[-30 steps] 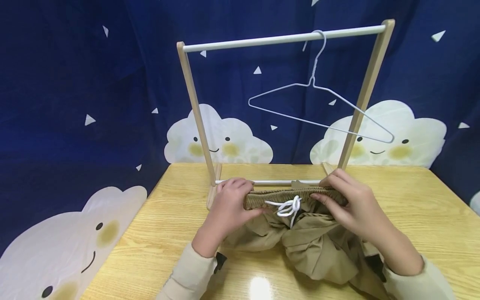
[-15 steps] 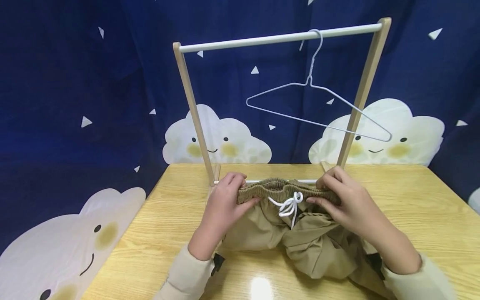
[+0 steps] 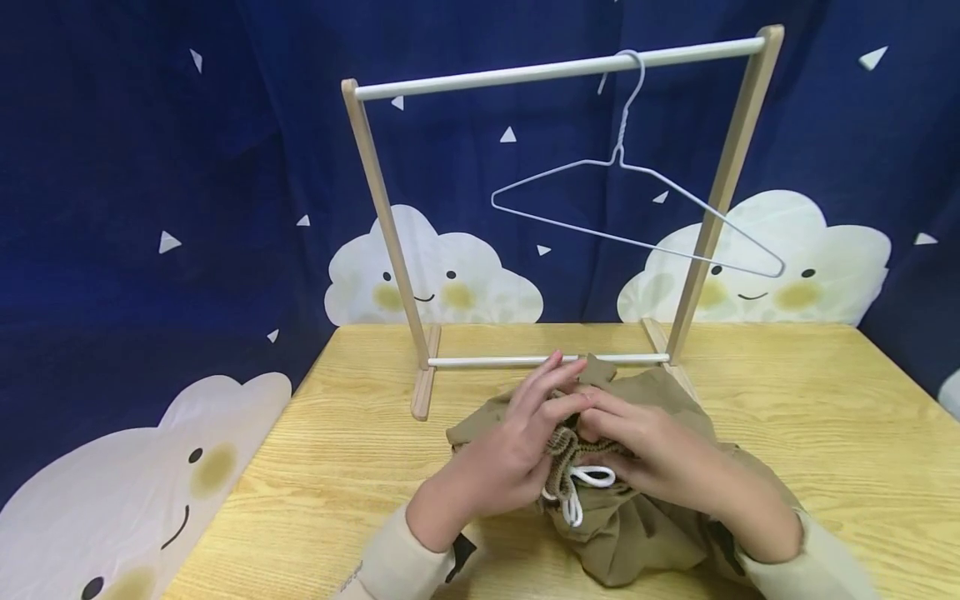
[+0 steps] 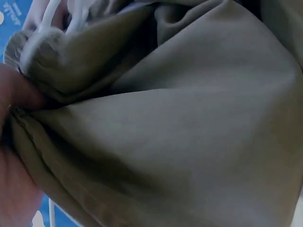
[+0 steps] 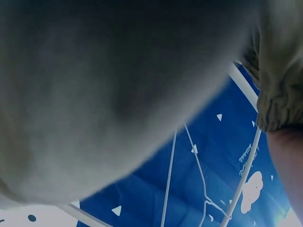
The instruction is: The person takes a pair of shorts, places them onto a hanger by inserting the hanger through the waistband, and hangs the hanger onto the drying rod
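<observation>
A pair of khaki pants (image 3: 622,546) lies bunched on the table under both hands. Its gathered elastic waistband (image 3: 558,467) is squeezed together, and a white drawstring bow (image 3: 595,476) hangs at the front. My left hand (image 3: 513,446) grips the left side of the waistband, its upper fingers stretched toward the other hand. From the right, my right hand (image 3: 652,450) holds the waistband's other side, with the fingertips of both hands meeting above it. The left wrist view is mostly pants cloth (image 4: 189,137); in the right wrist view, blurred cloth covers the upper left.
Behind the pants stands a small wood garment rack (image 3: 731,158) with white rods. A white wire hanger (image 3: 626,108) hangs from its top rod. The wooden table (image 3: 300,500) ends at a dark blue curtain (image 3: 187,150) with clouds and triangles.
Both hands have come inward and lower, folding the stretched waistband together. The drawstring bow has dropped with it, and the rack's bottom rod shows more fully. The hanger stays on its rod.
</observation>
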{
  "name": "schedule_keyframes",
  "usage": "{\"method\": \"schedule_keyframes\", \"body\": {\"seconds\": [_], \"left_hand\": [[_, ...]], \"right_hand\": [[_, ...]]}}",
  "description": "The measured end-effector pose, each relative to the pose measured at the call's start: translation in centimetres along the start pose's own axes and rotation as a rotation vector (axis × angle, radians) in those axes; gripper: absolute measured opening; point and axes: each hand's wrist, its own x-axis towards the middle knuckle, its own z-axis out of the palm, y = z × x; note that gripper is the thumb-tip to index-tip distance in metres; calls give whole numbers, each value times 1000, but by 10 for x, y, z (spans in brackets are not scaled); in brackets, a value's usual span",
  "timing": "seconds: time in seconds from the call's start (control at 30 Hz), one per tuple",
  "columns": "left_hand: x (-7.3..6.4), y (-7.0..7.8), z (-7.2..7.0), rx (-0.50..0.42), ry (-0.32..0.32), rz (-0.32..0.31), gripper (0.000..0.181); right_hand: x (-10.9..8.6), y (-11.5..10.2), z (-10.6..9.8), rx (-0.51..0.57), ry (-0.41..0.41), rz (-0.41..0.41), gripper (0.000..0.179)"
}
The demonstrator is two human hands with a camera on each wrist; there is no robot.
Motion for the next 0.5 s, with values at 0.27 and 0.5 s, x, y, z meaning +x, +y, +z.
{"method": "schedule_keyframes", "body": {"seconds": [0.27,0.5], "left_hand": [[3,4,3,-27,-4,7,102],[1,11,10,-204,4,-41,110]], "right_hand": [[1,-1,1,33,-59,32,39],[0,-2,9,28,-64,14,35]]}}
